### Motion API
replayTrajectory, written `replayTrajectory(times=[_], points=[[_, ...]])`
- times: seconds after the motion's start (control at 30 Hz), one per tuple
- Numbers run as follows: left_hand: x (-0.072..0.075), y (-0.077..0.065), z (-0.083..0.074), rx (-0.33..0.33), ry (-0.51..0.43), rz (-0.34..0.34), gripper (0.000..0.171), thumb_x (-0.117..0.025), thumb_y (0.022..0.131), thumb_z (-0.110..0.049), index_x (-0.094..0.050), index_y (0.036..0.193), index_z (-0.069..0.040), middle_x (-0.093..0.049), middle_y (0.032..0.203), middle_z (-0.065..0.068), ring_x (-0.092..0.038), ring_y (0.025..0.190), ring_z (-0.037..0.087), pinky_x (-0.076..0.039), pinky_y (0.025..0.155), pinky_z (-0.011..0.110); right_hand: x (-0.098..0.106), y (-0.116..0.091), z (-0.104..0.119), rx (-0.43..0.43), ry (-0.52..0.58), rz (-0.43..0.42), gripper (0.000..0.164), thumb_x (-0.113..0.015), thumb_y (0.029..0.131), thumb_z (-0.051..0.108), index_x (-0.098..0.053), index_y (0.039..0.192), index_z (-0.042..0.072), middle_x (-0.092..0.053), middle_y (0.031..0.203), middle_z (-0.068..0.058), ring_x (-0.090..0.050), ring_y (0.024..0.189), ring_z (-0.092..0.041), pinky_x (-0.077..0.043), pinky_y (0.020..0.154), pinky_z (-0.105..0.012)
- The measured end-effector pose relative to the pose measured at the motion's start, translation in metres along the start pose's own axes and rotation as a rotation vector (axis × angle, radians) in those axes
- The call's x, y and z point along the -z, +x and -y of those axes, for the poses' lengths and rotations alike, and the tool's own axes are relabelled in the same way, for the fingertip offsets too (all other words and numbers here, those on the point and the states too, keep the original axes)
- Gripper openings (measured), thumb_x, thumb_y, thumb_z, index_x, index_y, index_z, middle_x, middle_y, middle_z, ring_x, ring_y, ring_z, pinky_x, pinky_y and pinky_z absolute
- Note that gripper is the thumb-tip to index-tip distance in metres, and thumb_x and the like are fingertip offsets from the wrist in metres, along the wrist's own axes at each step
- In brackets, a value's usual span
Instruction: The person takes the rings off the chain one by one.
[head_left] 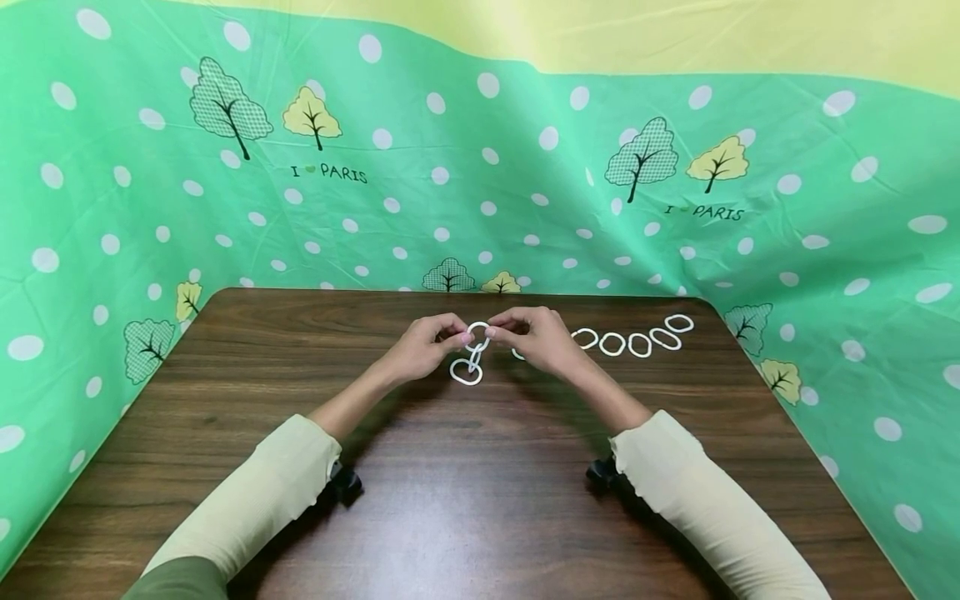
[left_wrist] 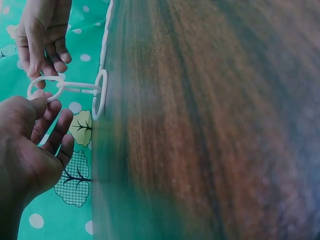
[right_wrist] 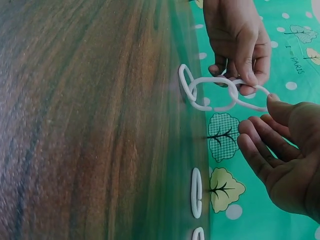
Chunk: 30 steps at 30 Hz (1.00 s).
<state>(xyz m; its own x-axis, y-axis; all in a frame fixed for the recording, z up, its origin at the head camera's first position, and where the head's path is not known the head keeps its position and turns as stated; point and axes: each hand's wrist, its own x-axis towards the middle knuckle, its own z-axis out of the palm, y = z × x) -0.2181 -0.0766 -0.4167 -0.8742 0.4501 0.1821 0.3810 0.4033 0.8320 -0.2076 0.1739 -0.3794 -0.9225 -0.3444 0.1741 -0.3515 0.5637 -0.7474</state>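
Note:
Three white plastic chain links hang joined together between the two hands. The left hand (head_left: 423, 346) pinches the top link (head_left: 478, 324) on its left side between thumb and fingers. On the opposite side, thumb and fingertips of the right hand (head_left: 542, 337) pinch that same link. Below it hangs the middle link (right_wrist: 212, 80), with a small split visible in its lower side. The bottom link (head_left: 467, 383) hooks through the middle one and appears to touch the wooden table (head_left: 405, 517). In the right wrist view, the right hand's other fingers spread loosely.
Several loose white links lie in a curved row to the right, among them one link (head_left: 612, 355) just beyond the right wrist. Another loose link (right_wrist: 193, 192) is partly hidden by the right hand in the head view. A green dotted cloth (head_left: 487, 192) stands behind the table.

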Motion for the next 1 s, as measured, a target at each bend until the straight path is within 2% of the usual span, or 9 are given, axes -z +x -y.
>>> replayTrajectory(times=[0.23,0.4,0.63,0.87,1.0], points=[[-0.0016,-0.0009,0.0001,0.003,0.002,0.005,0.022,-0.071,0.113,-0.019,-0.078,0.115,0.001,-0.079,0.105,0.018,-0.065,0.093,0.017,-0.054,0.088,0.038,-0.0048,0.0010,-0.0008,0.024,0.002,0.002,0.021,-0.082,0.105,0.017,-0.086,0.119,0.002,-0.086,0.099,-0.018,-0.079,0.086,-0.032,-0.055,0.070,-0.021],[-0.0027,-0.0014,0.0006,0.008,-0.003,0.002,0.020,-0.071,0.113,-0.019,-0.079,0.114,-0.001,-0.079,0.104,0.016,-0.065,0.094,0.017,-0.053,0.088,0.037,-0.0074,0.0018,-0.0025,0.033,-0.005,-0.012,0.017,-0.081,0.106,0.017,-0.087,0.115,0.003,-0.086,0.097,-0.014,-0.079,0.084,-0.025,-0.055,0.070,-0.021],[-0.0031,-0.0020,0.0002,0.016,0.001,-0.007,0.022,-0.072,0.113,-0.021,-0.080,0.115,-0.002,-0.080,0.105,0.016,-0.067,0.094,0.018,-0.053,0.088,0.035,-0.0071,0.0019,-0.0013,0.023,-0.005,-0.016,0.018,-0.081,0.107,0.021,-0.087,0.113,0.005,-0.085,0.091,-0.012,-0.077,0.083,-0.034,-0.053,0.067,-0.021],[-0.0019,-0.0024,0.0013,0.044,0.006,-0.018,0.023,-0.073,0.112,-0.026,-0.082,0.115,-0.006,-0.081,0.105,0.012,-0.067,0.093,0.017,-0.053,0.086,0.031,-0.0054,0.0013,0.0003,0.025,-0.008,-0.023,0.018,-0.080,0.108,0.022,-0.086,0.114,0.005,-0.083,0.094,-0.021,-0.075,0.080,-0.027,-0.051,0.064,-0.021],[-0.0031,-0.0041,0.0022,0.070,0.018,-0.019,0.024,-0.076,0.110,-0.031,-0.082,0.112,-0.008,-0.082,0.102,0.008,-0.069,0.092,0.016,-0.053,0.084,0.030,-0.0044,0.0012,0.0009,0.019,-0.004,-0.025,0.018,-0.079,0.108,0.021,-0.086,0.114,0.005,-0.083,0.096,-0.022,-0.077,0.085,-0.037,-0.049,0.065,-0.021]])
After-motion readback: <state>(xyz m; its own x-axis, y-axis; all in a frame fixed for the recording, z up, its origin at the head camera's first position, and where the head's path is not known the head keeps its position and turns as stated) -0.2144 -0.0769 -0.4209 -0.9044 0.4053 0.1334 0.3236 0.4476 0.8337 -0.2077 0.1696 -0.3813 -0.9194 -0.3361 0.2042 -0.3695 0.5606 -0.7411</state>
